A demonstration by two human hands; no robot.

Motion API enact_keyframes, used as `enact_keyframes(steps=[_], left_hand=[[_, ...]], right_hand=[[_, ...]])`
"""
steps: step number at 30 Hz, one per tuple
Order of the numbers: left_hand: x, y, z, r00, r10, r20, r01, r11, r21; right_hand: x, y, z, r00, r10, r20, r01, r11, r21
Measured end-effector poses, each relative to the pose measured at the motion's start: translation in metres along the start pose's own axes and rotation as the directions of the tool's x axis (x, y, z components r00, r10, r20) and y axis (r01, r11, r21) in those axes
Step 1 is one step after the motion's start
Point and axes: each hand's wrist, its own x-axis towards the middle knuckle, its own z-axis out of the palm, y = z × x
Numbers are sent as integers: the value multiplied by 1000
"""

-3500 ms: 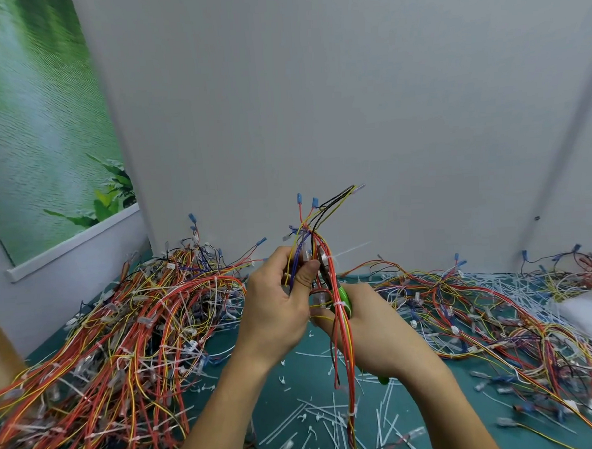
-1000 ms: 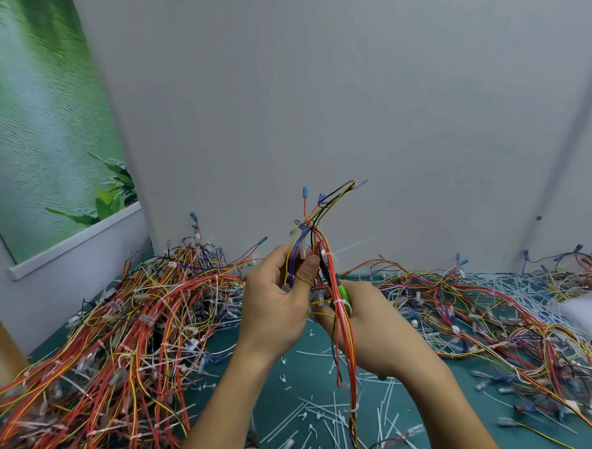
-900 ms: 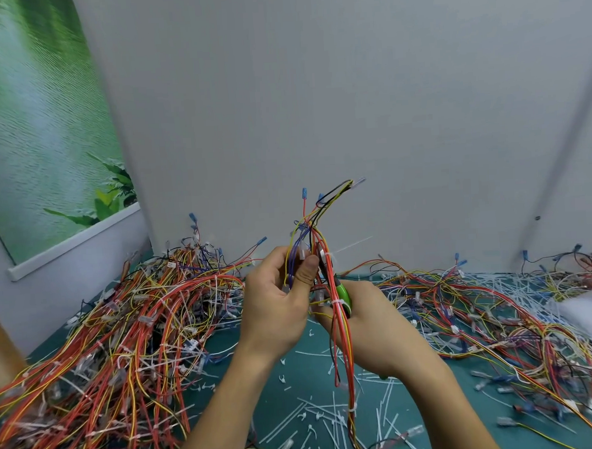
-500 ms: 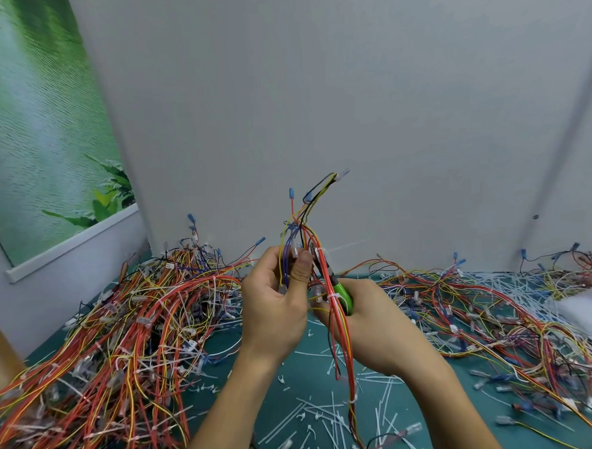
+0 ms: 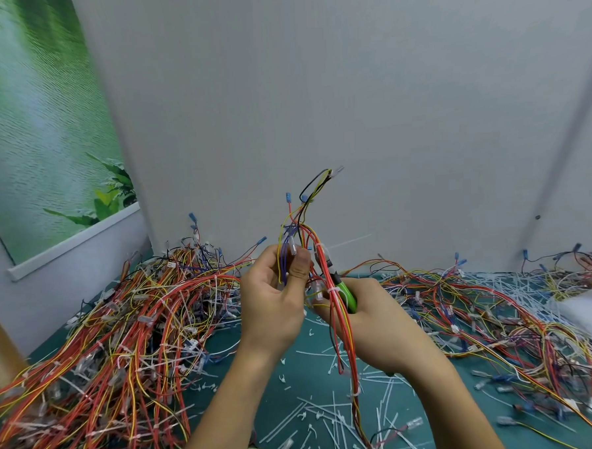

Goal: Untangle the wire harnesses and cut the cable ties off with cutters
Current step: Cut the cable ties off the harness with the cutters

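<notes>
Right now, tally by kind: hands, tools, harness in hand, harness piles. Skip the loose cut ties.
hands: 2, left hand and right hand
cutters: 1, green-handled, in the right hand
held harness: 1, gripped by the left hand
harness piles: 2, left pile and right pile
total: 6

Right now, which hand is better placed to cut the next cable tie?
The right hand: it holds the green-handled cutters beside a white cable tie on the harness; the left hand grips it.
</notes>
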Motion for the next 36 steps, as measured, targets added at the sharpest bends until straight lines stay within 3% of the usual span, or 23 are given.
enact_keyframes(steps=[8, 14, 22, 36], left_hand=[[2, 0, 0, 986, -152, 72, 163, 969, -187], [4, -4, 0, 969, -214, 125, 240, 936, -259], [1, -1, 1, 993, -106, 43, 112, 982, -154], [1, 1, -1, 998, 34, 47, -34, 999, 3]], right_hand=[[0, -5, -6, 993, 95, 71, -108, 974, 199], [0, -4, -7, 991, 100, 89, -118, 965, 233], [2, -1, -5, 985, 86, 153, -124, 956, 266], [-2, -6, -7, 979, 108, 175, -141, 972, 187]])
